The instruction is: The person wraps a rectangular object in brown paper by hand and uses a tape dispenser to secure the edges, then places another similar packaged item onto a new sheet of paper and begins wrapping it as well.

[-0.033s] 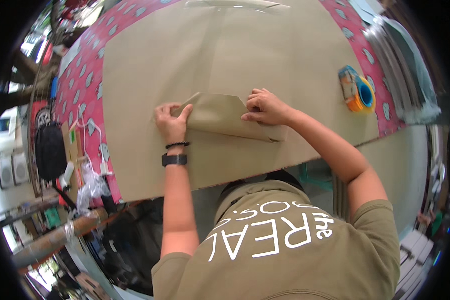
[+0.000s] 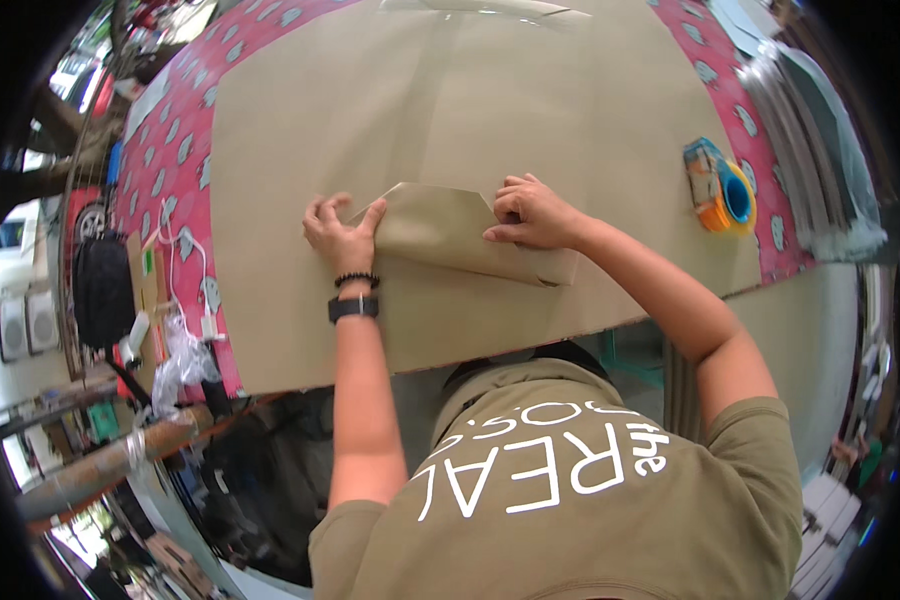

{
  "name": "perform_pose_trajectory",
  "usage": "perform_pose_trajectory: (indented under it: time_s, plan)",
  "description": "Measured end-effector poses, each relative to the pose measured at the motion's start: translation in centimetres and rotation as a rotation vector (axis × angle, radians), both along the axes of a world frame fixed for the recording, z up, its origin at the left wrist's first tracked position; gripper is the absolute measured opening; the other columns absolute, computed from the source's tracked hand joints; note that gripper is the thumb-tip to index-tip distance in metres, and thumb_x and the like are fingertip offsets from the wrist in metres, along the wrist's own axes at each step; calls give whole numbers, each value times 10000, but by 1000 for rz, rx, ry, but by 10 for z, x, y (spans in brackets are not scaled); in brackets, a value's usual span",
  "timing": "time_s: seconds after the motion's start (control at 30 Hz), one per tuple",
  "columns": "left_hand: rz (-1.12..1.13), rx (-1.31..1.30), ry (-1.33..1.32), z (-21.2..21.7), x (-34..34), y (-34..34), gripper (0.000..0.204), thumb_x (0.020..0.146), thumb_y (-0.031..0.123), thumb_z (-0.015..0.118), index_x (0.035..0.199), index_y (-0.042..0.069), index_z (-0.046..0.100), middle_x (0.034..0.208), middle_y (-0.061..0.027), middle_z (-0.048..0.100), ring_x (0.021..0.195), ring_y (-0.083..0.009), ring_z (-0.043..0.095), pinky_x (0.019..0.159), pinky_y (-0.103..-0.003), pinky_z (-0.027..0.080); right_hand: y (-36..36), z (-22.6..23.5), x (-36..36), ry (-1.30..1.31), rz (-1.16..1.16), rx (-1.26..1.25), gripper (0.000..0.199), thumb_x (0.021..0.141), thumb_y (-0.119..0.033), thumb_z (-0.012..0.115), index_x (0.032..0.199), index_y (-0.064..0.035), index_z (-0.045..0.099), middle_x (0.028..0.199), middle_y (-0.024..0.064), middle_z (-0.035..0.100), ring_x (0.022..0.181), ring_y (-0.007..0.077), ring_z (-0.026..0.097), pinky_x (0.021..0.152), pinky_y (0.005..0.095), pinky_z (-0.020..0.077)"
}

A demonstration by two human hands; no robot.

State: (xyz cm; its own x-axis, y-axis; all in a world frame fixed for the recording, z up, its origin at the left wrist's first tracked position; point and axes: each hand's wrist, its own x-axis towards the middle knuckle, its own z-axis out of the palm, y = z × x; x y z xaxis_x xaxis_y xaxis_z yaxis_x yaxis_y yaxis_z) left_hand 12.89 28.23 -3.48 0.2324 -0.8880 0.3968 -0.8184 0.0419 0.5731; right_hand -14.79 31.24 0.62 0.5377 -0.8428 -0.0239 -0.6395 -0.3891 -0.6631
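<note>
I see the right hand with its fingers curled, pinching the right edge of the folded brown sheet. At the sheet's left corner, the left hand has thumb and fingers spread, the thumb touching the sheet; I cannot tell whether it grips. A black watch circles that wrist. The sheet lies between my hands on the brown surface, toward its near edge. Farther right I have an orange and blue roll, then grey sheets in clear plastic
</note>
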Motion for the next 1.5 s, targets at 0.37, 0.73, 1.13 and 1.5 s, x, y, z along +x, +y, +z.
perform_pose_trajectory:
  time_s: [0.37,0.73,1.13,1.5]
  plan:
    - [318,180,1587,-5,-62,61,700,842,555,461,1211,-37,405,1287,-219,370,1214,-300,357,996,-448,320,-31,-25,7,-257,18,-192,317,808,-306,606,620,-56,551,637,36,508,742,198,477,711,342,332]
    - [524,321,1379,48,-165,96,394,888,366,489,1082,23,517,1078,-97,512,999,-188,471,924,-378,342,-30,-26,5,-409,-29,-140,255,822,-216,589,645,-33,582,626,53,499,704,209,459,703,324,336]
    - [171,232,-195,-12,-109,79,697,921,428,347,1397,-17,100,1454,-242,58,1338,-409,74,1045,-539,127,-26,-17,10,-382,-71,-199,202,796,-174,624,654,-33,590,640,46,518,699,214,467,692,316,347]
    - [210,645,-390,29,-112,43,1310,506,856,506,1401,1,80,1443,-262,50,1331,-445,22,1002,-640,141,15,14,-214,-115,-775,-230,355,835,-218,603,1122,-22,534,1093,132,541,969,222,529,817,326,433]
